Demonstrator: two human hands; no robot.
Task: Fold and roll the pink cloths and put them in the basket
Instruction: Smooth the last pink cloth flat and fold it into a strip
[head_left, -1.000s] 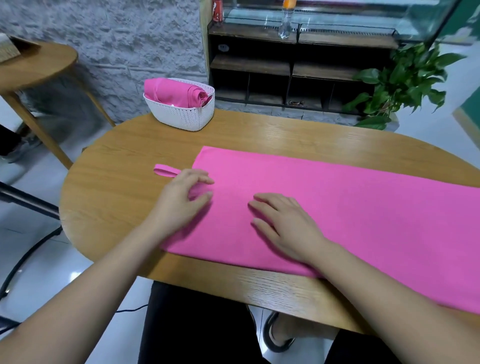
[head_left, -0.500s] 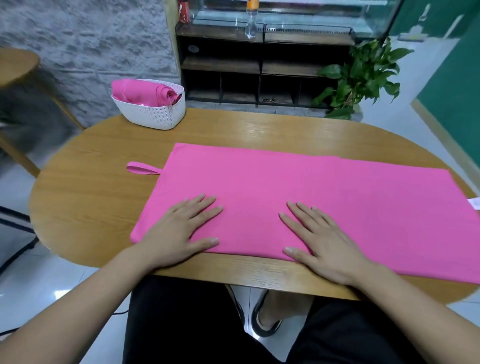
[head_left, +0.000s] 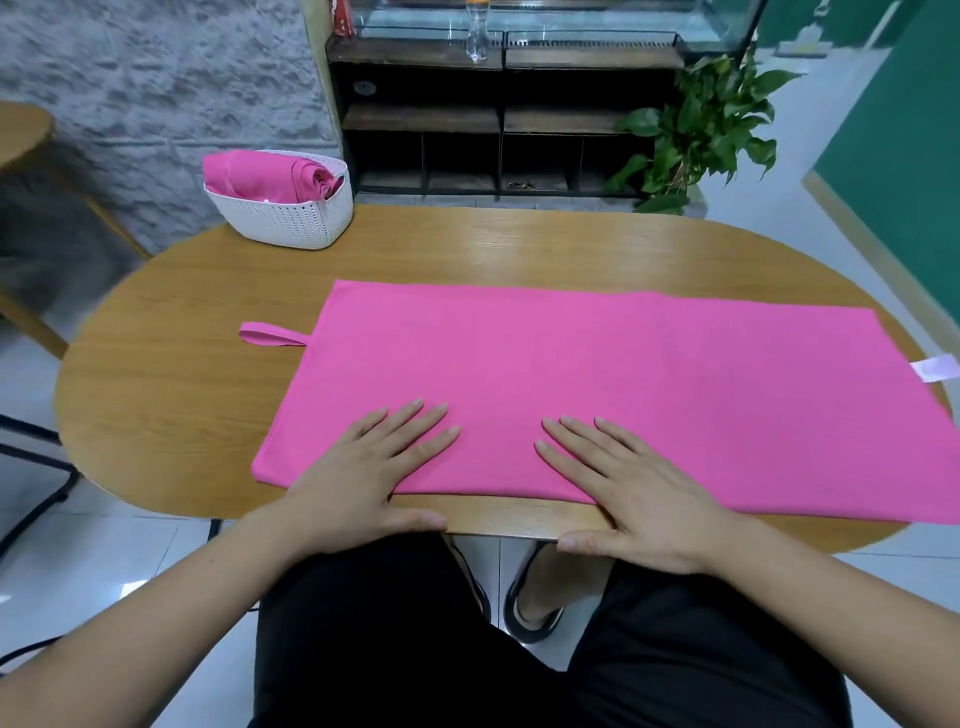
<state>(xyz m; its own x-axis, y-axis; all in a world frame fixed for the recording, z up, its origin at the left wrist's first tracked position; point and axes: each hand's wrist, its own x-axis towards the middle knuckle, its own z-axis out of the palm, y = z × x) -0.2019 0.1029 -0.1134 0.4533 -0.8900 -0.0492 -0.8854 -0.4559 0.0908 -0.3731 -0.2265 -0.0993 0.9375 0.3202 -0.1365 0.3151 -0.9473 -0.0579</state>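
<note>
Our left hand (head_left: 363, 467) and right hand (head_left: 639, 499) have slid to the near edge of the cloth (head_left: 597, 374) — both flat, fingers spread. It lies smooth on the table (head_left: 176, 374); we judge rolling comes next.

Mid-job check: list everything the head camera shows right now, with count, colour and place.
pink cloth: one, pink, spread flat across the table; loop at its left end, white label at its right end
basket: one, white, far left of the table
rolled cloths: count unclear, pink, inside the basket
table: one, wood, oval
shelf unit: one, dark, behind the table
bottle: one, clear, on top of the shelf unit
plant: one, green, right of the shelf unit
left hand: flat on the pink cloth's near edge
right hand: flat on the same edge, apart from the left hand
</note>
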